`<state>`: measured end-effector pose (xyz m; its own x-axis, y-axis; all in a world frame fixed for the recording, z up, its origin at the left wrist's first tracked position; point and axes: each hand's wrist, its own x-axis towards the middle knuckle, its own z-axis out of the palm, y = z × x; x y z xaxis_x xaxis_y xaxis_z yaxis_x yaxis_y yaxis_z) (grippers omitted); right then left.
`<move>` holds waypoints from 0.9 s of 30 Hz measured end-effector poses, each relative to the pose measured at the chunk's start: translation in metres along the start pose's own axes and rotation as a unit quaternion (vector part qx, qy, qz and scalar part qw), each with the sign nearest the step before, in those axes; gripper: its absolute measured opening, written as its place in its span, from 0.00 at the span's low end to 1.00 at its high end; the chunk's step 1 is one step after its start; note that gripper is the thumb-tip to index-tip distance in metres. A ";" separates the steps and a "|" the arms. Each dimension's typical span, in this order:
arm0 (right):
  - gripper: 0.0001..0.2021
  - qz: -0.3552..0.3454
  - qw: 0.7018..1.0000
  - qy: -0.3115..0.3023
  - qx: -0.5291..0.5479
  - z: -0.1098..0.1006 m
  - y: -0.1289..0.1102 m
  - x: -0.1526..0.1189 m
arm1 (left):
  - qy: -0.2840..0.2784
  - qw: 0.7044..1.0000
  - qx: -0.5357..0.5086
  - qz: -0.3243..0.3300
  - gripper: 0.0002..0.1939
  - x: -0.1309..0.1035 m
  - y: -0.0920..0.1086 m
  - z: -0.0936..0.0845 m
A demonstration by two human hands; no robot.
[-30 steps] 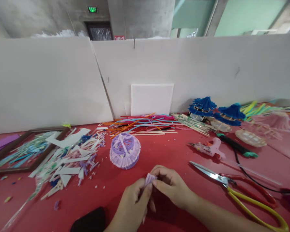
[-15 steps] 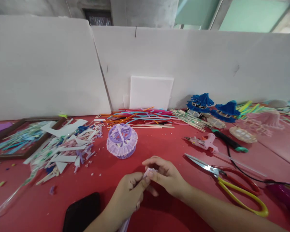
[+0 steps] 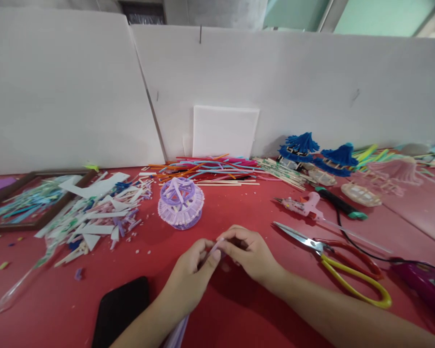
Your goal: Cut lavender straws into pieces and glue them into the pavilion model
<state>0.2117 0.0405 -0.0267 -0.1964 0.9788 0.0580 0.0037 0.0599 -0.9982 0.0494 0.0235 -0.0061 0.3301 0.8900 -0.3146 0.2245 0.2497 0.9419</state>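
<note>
Pale purple strips that look like pipe cleaners [image 3: 178,333] run through my left hand [image 3: 192,278], and their lower ends show under the wrist. My left hand is closed around them, thumb on top. At the upper end, my right hand [image 3: 252,253] pinches the tip between thumb and fingertips, close against the left fingers. How many strips there are is hidden by the hands. Just beyond, a round purple and lilac model [image 3: 181,205] stands upright on the red table [image 3: 235,208], apart from both hands.
A black phone [image 3: 121,311] lies at lower left, near a heap of scraps [image 3: 97,217] and a brown frame [image 3: 32,224]. On the right are scissors [image 3: 321,249], a pink glue gun [image 3: 304,205] with a cord, and blue-roofed models [image 3: 299,147]. Coloured stems [image 3: 210,169] lie behind.
My fingers have shifted on the strip: its bunched tip was in view between them, and now a thin straight length shows. The whole view has tipped slightly downward.
</note>
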 end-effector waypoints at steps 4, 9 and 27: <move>0.18 0.062 0.990 -0.004 0.130 0.002 0.003 -0.005 | 0.011 0.999 -0.017 0.026 0.17 0.001 -0.006 0.000; 0.15 0.051 0.984 0.024 0.171 0.008 0.004 -0.009 | 0.032 0.997 -0.061 0.039 0.18 0.001 -0.006 0.002; 0.09 0.055 0.980 -0.019 0.189 0.006 0.001 -0.012 | 0.019 0.999 -0.015 0.042 0.18 0.000 -0.009 0.002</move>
<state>0.2081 0.0279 -0.0282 -0.2520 0.9668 -0.0429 -0.3357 -0.1289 -0.9331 0.0485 0.0203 -0.0151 0.3114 0.9218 -0.2309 0.1706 0.1848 0.9678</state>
